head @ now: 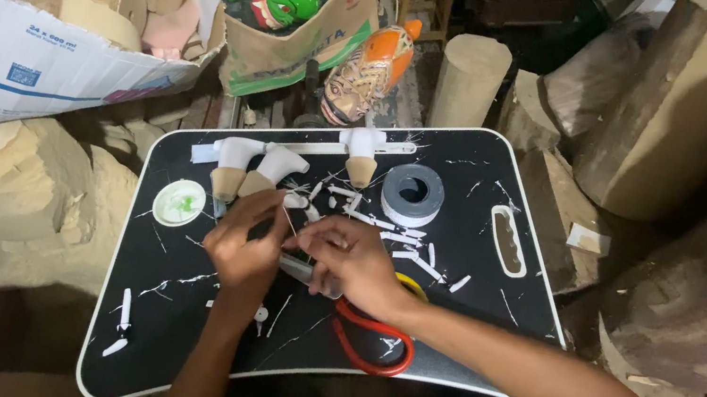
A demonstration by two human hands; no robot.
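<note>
both hands met over middle of black lap tray with white rim; thin white strip pinched upright at fingertips of left hand, long axis running away from body toward wood-and-white carved pieces; right hand curled, fingertips touching strip's base, closed on small dark-grey object, kind not told; red-handled scissors lain just under right wrist; grey tape roll set beyond right hand

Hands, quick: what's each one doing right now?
Left hand: fingers pinched on a thin white strip.
Right hand: closed on a small grey object, unclear what.
</note>
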